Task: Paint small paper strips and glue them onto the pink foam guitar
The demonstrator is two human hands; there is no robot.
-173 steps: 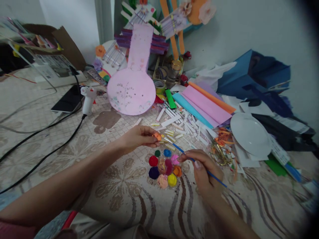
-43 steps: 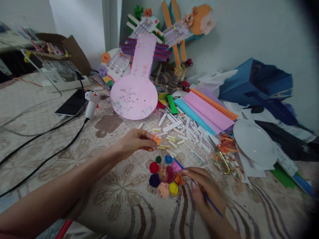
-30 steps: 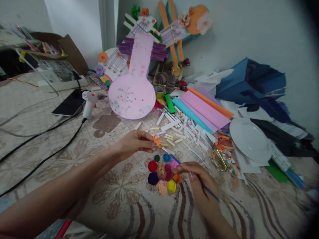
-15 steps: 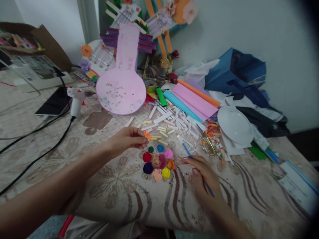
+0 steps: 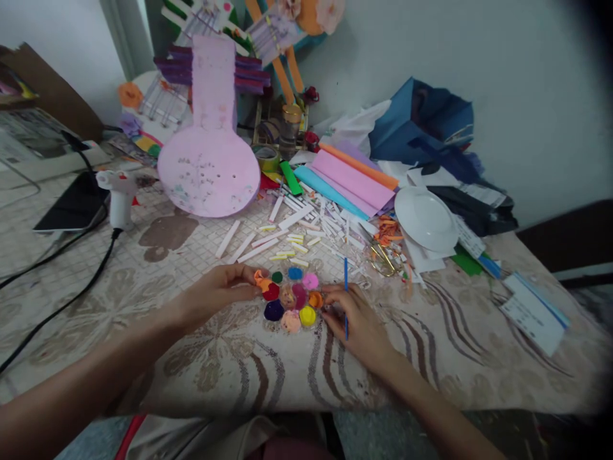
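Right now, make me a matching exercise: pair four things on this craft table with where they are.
1. thin blue paintbrush
2. small orange paper piece
3. round white plate
4. white glue gun

a. far left, on a black cable
b. in the left hand
c. in the right hand
d. right of the paper strips

Pairs: 1-c, 2-b, 3-d, 4-a

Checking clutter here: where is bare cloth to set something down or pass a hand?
Bare cloth lies between the cable and left hand, and right of the right hand, before the card. Crowded: paper strips, plate and scissors behind the palette.
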